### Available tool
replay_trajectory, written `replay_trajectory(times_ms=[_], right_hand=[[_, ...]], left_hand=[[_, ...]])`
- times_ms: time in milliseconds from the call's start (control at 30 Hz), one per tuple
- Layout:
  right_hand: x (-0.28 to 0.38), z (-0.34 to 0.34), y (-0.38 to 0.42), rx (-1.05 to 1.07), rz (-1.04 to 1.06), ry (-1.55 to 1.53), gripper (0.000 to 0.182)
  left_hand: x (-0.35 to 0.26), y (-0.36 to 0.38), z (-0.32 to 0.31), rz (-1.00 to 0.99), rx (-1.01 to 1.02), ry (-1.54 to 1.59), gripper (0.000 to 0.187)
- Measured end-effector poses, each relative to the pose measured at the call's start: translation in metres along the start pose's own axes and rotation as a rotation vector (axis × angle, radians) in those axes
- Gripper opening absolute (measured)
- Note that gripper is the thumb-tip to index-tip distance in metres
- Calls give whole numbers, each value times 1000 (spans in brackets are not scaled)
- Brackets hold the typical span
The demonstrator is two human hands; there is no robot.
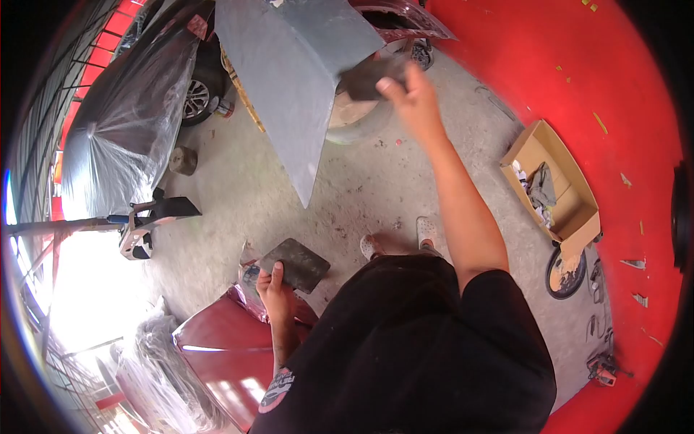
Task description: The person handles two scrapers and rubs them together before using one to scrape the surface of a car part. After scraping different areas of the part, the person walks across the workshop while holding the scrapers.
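Observation:
My right hand (406,92) is raised and grips a dark flat pad (369,78), pressed against the edge of a grey car body panel (289,72) that stands upright in front of me. My left hand (275,289) is held low and grips a second dark, dirty flat board (295,264) by its near edge, above a red car panel (224,347). My black shirt fills the lower middle of the view, and my feet in sandals (426,233) stand on the concrete floor.
A car under clear plastic sheeting (137,108) stands at the left, with a metal stand (144,220) beside it. An open cardboard box (553,188) with rags sits against the red wall (614,87) at the right. More plastic-wrapped parts (152,362) lie lower left.

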State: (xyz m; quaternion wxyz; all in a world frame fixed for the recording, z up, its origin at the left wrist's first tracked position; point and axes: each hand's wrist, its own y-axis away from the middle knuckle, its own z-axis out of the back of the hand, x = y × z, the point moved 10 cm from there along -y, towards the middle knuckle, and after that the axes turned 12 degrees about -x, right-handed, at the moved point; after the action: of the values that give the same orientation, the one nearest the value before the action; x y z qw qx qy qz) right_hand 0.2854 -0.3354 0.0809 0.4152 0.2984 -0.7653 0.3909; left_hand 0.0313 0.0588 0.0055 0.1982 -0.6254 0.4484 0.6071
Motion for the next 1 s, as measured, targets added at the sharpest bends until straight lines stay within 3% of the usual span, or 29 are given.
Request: replay_trajectory(times_ms=[67, 100, 167, 300, 367, 500, 567, 633, 700, 733, 833, 867, 933, 1000], right_hand=[[10, -50, 46, 582, 247, 605, 26], [11, -48, 45, 578, 247, 607, 26], [9, -25, 29, 320, 6, 281, 27], [7, -12, 9, 122, -51, -68, 28], [-8, -57, 65, 754, 186, 598, 26], [-2, -57, 73, 818, -7, 616, 28], [10, -14, 24, 106, -163, -230, 39], [2, -4, 20, 41, -277, -341, 46], [-15, -17, 33, 227, -110, 290, 48], [-7, -49, 60, 628, -112, 319, 51], [4, -45, 78, 616, -258, 155, 46], [-30, -24, 67, 360, -167, 26, 44], [-23, 16, 38, -31, -386, -274, 40], [-15, 41, 14, -145, -295, -340, 39]], left_hand=[[-4, 0, -4, -12, -35, -15, 11], [-6, -1, -7, -18, -29, -15, 12], [-7, -2, -9, -23, -28, -9, 12], [-5, -3, -4, -17, -36, 4, 15], [-2, -6, -6, -6, -15, 7, 15], [-8, -5, -15, -16, -3, 3, 16], [-9, -4, -13, -26, -10, -8, 16], [-7, -10, -8, -45, -13, -38, 17], [-8, -9, -14, -36, 2, -44, 17], [-9, -9, -19, -28, 6, -43, 17], [-11, -11, -25, -34, 22, -63, 18], [-10, -12, -25, -37, 18, -59, 18], [-9, -14, -21, -43, 40, -68, 19], [-7, -14, -17, -41, 37, -70, 19]])
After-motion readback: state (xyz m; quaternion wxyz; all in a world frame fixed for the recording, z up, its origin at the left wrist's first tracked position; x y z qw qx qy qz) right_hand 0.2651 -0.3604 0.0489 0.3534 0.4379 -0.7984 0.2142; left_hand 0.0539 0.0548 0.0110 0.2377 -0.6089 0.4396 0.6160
